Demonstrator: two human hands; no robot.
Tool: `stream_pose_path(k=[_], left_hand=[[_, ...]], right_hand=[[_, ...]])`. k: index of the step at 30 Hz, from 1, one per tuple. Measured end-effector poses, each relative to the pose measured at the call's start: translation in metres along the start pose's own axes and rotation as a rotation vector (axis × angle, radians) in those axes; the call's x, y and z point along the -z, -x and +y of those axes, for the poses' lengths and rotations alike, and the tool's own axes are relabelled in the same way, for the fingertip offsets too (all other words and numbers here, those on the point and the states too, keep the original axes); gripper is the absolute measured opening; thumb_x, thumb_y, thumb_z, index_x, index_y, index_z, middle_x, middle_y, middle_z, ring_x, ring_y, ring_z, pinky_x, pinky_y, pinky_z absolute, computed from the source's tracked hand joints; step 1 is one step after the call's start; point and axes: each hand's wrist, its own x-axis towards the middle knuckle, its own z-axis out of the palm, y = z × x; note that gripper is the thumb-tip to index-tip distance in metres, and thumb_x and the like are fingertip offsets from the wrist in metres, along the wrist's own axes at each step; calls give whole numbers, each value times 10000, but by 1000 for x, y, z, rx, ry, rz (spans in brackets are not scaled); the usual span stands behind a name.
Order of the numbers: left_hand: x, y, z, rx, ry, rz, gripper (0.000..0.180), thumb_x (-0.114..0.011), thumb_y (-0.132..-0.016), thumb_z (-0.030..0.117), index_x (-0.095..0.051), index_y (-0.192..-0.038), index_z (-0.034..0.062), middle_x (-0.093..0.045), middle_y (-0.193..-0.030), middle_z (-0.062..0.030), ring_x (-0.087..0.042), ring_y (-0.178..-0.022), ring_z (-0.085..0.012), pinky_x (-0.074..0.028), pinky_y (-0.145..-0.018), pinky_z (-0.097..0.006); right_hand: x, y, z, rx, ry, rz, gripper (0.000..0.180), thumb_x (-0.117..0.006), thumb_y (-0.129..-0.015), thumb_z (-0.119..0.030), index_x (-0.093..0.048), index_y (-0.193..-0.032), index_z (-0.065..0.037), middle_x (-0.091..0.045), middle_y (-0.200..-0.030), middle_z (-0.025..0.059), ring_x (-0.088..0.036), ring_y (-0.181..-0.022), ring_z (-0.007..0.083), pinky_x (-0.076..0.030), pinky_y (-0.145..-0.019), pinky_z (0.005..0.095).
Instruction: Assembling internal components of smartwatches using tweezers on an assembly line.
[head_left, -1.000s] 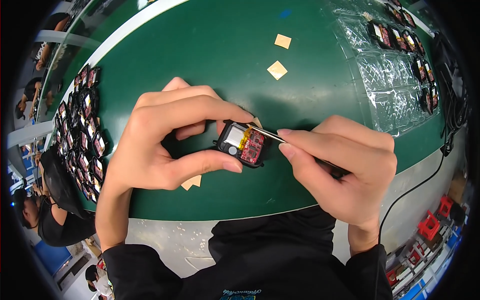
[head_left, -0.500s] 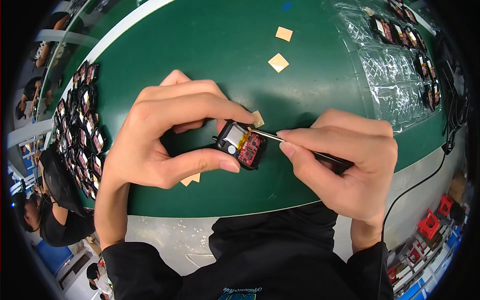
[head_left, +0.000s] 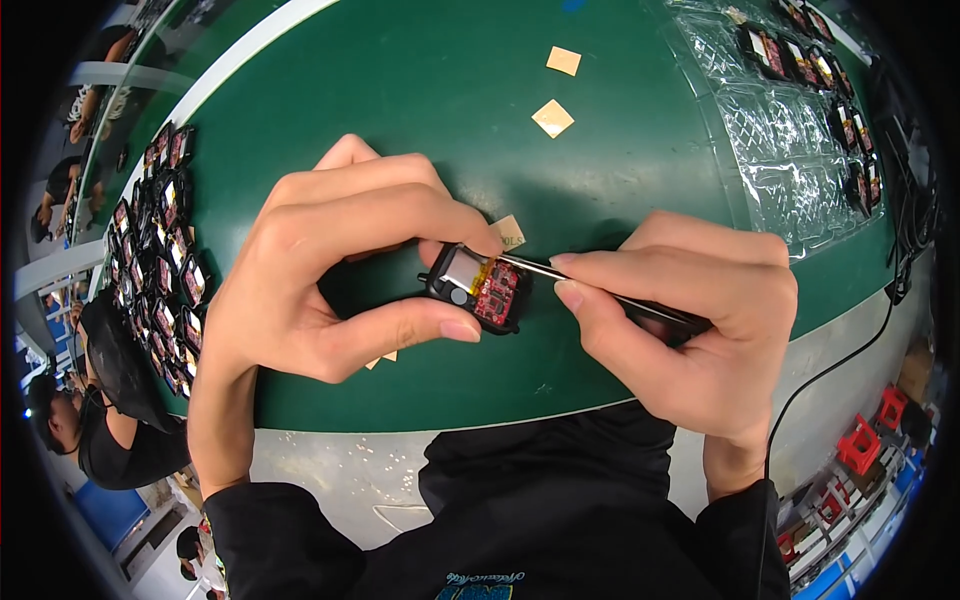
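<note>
Between the thumb and fingers of my left hand [head_left: 350,250] is a small black device housing [head_left: 437,288], its inside facing up. A silver battery cell [head_left: 463,268], yellow tape and a red circuit board [head_left: 498,294] show in it. My right hand [head_left: 690,320] grips a pair of dark-handled tweezers [head_left: 535,267] like a pen. Their metal tips meet the housing's upper edge, close to the yellow tape and my left index fingertip. Whether anything sits between the tips is too small to tell.
Many similar open devices [head_left: 165,260] crowd the left of the green table [head_left: 420,90]. A clear plastic blister tray [head_left: 790,150] at the right holds several more. Small beige paper squares [head_left: 552,118] lie beyond my hands. A black cable [head_left: 835,370] hangs at the right edge.
The device has shifted slightly left in my left hand's grip. The tweezers' tips stay at its upper edge, and both hands keep their hold.
</note>
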Motion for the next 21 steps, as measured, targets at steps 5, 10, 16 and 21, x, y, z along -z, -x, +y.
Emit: stream_pose_path(k=[5,10,16,21], left_hand=[[0,-1,1,25,9,-6,568,-970,-696,433,-842,-1081,37,-771,-922,-45,-475,-649,-128,-332,-685,-303],[0,2,0,19,4,-6,573,-972,-694,429,-840,-1091,38,-765,-919,-42,-458,-647,-128,-328,-679,-303],[2,0,0,15,1,-16,590,-980,-683,399,-834,-1123,35,-750,-906,-34,-462,-656,-123,-332,-683,-305],[-2,1,3,70,-47,34,610,-1005,-661,320,-820,-1168,36,-722,-885,-38,-528,-692,-150,-372,-708,-319]], right_hand=[[-1,2,1,17,3,2,206,-845,-784,68,-883,-971,-10,-705,-673,51,-557,-514,74,-364,-483,240],[-3,2,0,23,12,13,202,-846,-785,68,-883,-967,-13,-703,-672,46,-544,-497,69,-358,-475,237],[-3,4,1,85,41,37,202,-849,-782,69,-882,-963,-16,-687,-662,32,-511,-476,61,-332,-458,240],[0,4,0,30,16,110,175,-834,-788,66,-845,-951,4,-643,-668,36,-501,-466,94,-349,-452,267]])
